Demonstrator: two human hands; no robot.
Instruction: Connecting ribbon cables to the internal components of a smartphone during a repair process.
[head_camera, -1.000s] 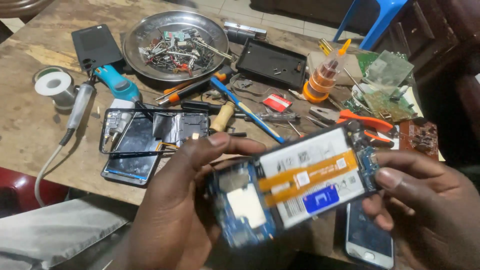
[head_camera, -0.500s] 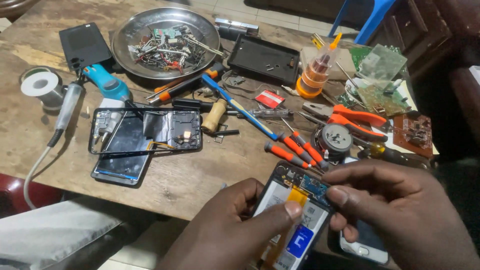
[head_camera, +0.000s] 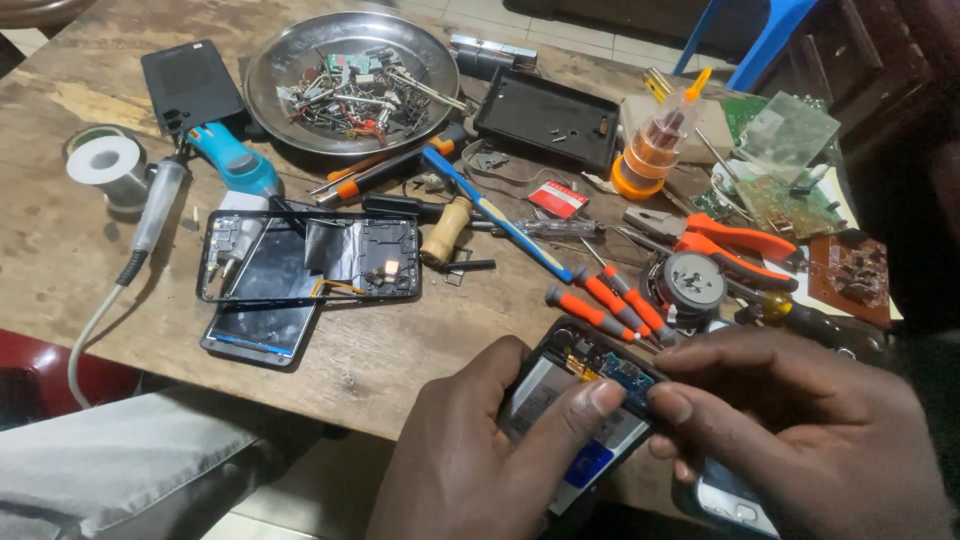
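An opened smartphone with its back off lies in my two hands near the table's front edge, its battery and blue board showing. My left hand grips it from the left and below, thumb pressed on the board. My right hand holds its right side, with thumb and fingertip pinched at the same spot on the blue board. Part of the phone is hidden under my fingers.
On the wooden table: a black phone frame over a screen, a metal bowl of small parts, a soldering iron, solder spool, orange screwdrivers, orange pliers, circuit boards.
The phone has come down and nearer to me, turning from lying crosswise to pointing away. My right hand has shifted from the phone's end onto its upper board.
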